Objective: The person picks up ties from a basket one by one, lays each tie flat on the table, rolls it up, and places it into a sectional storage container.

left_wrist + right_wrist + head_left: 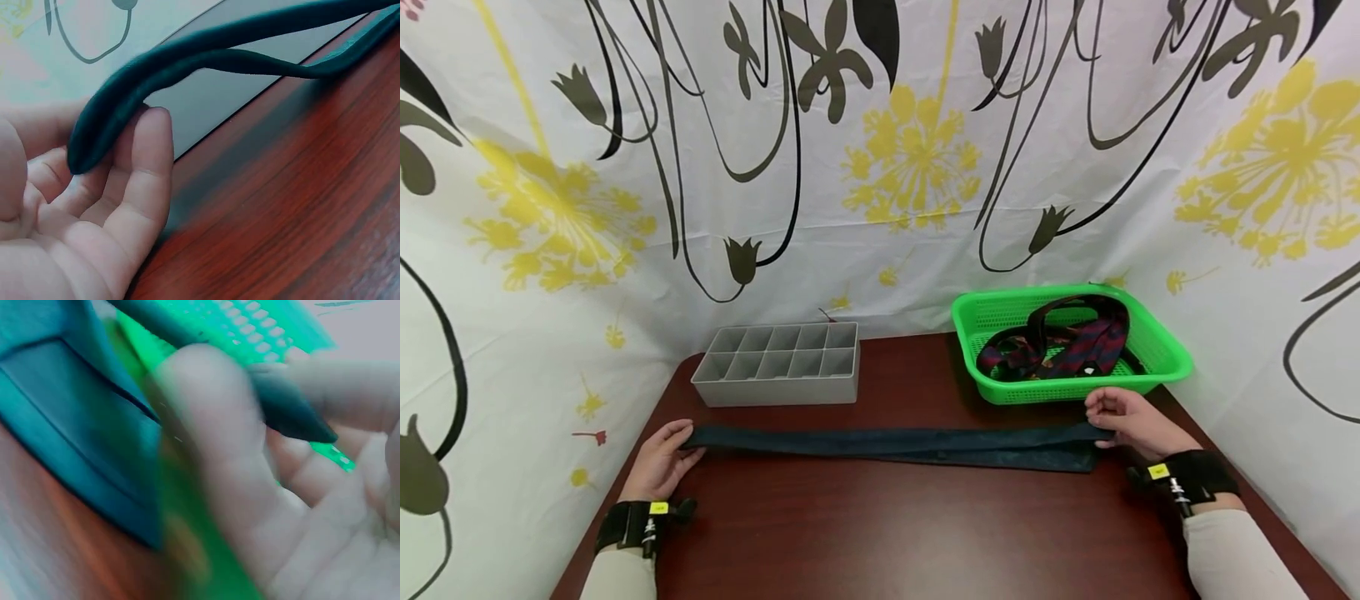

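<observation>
A dark teal necktie (887, 444), doubled over lengthwise, stretches from side to side across the table. My left hand (661, 458) holds its folded end. In the left wrist view the bend of the necktie (106, 119) lies between the thumb and fingers, its two layers parting to the right. At the other end, my right hand (1135, 421) pinches a narrow tip. The right wrist view, partly blurred, shows that tip passing under the thumb (209, 406), while the wider end of the necktie hangs beside it, outside the grip.
At the back right a green basket (1168, 362) holds dark patterned neckties (1093, 346); my right hand is close to its front edge. A grey divided box (775, 392) stands at the back left. Patterned cloth (917, 275) rises behind the brown table (895, 533) and along both sides.
</observation>
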The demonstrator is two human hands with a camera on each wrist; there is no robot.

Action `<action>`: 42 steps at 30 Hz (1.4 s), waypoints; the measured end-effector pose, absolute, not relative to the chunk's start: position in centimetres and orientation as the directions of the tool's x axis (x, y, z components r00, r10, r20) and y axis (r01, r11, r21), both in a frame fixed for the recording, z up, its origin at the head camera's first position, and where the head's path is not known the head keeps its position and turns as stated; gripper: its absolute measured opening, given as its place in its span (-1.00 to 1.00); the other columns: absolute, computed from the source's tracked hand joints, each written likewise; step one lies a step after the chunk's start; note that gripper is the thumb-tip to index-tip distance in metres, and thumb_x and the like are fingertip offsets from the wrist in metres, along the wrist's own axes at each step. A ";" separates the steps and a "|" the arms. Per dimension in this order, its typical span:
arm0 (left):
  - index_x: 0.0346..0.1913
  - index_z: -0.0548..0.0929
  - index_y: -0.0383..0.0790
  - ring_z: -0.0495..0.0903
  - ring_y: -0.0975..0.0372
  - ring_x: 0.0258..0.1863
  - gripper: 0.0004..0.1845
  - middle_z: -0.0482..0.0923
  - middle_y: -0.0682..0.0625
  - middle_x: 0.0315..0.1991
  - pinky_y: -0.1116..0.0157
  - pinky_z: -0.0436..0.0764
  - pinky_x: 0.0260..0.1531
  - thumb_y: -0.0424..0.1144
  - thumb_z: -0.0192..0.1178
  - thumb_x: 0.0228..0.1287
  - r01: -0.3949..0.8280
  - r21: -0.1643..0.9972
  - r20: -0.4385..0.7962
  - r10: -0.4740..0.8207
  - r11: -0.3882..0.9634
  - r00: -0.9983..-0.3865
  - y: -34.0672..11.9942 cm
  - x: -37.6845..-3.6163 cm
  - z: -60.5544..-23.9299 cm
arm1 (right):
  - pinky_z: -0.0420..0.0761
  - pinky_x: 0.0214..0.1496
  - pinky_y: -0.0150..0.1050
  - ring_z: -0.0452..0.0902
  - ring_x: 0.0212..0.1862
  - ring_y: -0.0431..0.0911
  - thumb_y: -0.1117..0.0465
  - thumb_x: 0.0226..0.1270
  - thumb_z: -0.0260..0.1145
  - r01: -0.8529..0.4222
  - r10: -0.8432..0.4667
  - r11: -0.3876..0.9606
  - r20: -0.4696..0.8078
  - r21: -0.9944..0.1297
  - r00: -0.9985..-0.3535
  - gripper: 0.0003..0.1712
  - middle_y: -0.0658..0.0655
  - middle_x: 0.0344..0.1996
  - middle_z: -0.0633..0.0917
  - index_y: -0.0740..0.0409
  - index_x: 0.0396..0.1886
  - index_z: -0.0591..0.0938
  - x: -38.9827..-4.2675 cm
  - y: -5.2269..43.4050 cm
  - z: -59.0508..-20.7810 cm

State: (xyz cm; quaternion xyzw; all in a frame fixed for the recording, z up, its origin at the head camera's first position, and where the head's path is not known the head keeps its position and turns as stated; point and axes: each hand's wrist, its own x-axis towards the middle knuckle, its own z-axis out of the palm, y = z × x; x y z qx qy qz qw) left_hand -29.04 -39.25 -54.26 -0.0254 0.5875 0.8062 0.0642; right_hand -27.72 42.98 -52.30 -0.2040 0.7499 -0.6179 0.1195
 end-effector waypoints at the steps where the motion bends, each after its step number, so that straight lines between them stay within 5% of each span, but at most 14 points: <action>1: 0.06 0.72 0.12 0.69 0.38 -0.05 -0.74 0.57 0.24 0.06 0.36 0.75 -0.01 -0.17 -0.02 0.72 -0.142 0.943 -0.124 0.078 -0.301 -0.989 -39.3 -29.0 -54.2 | 0.80 -0.15 -0.17 0.67 -0.11 -0.22 0.44 0.63 0.14 -0.142 -0.435 0.155 0.061 -0.978 -0.899 -0.81 -0.01 -0.12 0.69 0.25 0.11 0.54 -27.8 42.7 -52.5; 8: 0.14 0.69 0.18 0.68 0.44 0.05 -0.69 0.33 0.22 0.29 0.33 0.73 0.08 -0.08 -0.10 0.74 -0.180 0.932 -0.157 0.099 -0.316 -0.983 -39.5 -29.0 -53.8 | 0.77 -0.09 -0.24 0.71 -0.13 -0.18 0.44 0.52 0.26 -0.088 -0.436 0.310 -0.060 -0.947 -0.898 -0.67 0.03 -0.19 0.65 0.58 0.11 0.42 -28.2 40.8 -52.9; 17: 0.13 0.75 0.03 0.68 0.42 -0.09 -0.77 0.56 0.32 0.05 0.35 0.76 -0.02 -0.13 0.12 0.66 -0.149 0.981 -0.150 0.005 -0.123 -0.989 -39.0 -29.3 -53.9 | 0.75 -0.23 -0.21 0.71 -0.21 -0.21 0.38 0.44 0.38 -0.087 -0.375 0.466 -0.107 -0.881 -0.921 -0.62 0.00 -0.28 0.71 0.55 0.11 0.53 -28.4 41.9 -51.8; 22: 0.17 0.73 -0.20 0.69 0.41 -0.10 -0.75 0.60 0.28 -0.04 0.34 0.77 -0.07 -0.22 0.18 0.63 -0.112 0.993 -0.111 -0.028 0.025 -0.993 -38.2 -29.5 -54.1 | 0.73 -0.21 -0.28 0.70 -0.21 -0.27 0.34 0.57 0.28 -0.104 -0.322 0.439 -0.048 -0.892 -0.946 -0.69 -0.11 -0.20 0.81 0.43 0.18 0.64 -27.8 44.0 -51.1; 28: 0.24 0.65 -0.40 0.69 0.39 -0.16 -0.63 0.57 0.15 -0.07 0.37 0.76 -0.08 -0.27 0.32 0.51 -0.068 0.983 -0.064 -0.033 0.168 -0.997 -37.3 -29.4 -53.9 | 0.78 -0.14 -0.23 0.72 -0.11 -0.32 0.34 0.58 0.24 -0.038 -0.406 0.414 -0.147 -0.909 -0.902 -0.67 -0.09 -0.14 0.83 0.46 0.20 0.64 -27.3 44.1 -51.3; 34: 0.36 0.54 -0.50 0.69 0.41 -0.15 -0.48 0.59 0.17 0.00 0.35 0.77 -0.09 -0.26 0.34 0.50 -0.067 0.972 -0.065 -0.016 0.225 -0.998 -37.3 -29.5 -53.8 | 0.79 -0.19 -0.19 0.72 -0.20 -0.29 0.31 0.44 0.37 -0.039 -0.270 0.640 -0.177 -0.767 -0.946 -0.67 0.21 -0.14 0.80 0.48 0.07 0.68 -27.1 43.0 -51.2; 42: 0.35 0.57 -0.48 0.74 0.38 -0.20 -0.52 0.75 -0.05 -0.09 0.35 0.78 -0.14 -0.29 0.30 0.51 -0.107 0.932 -0.111 -0.010 0.346 -0.994 -35.0 -29.4 -53.4 | 0.70 -0.27 -0.21 0.69 -0.25 -0.08 0.29 0.41 0.37 -0.009 -0.083 0.818 -0.103 -0.576 -0.991 -0.65 0.18 -0.23 0.77 0.45 0.07 0.70 -27.1 45.4 -50.8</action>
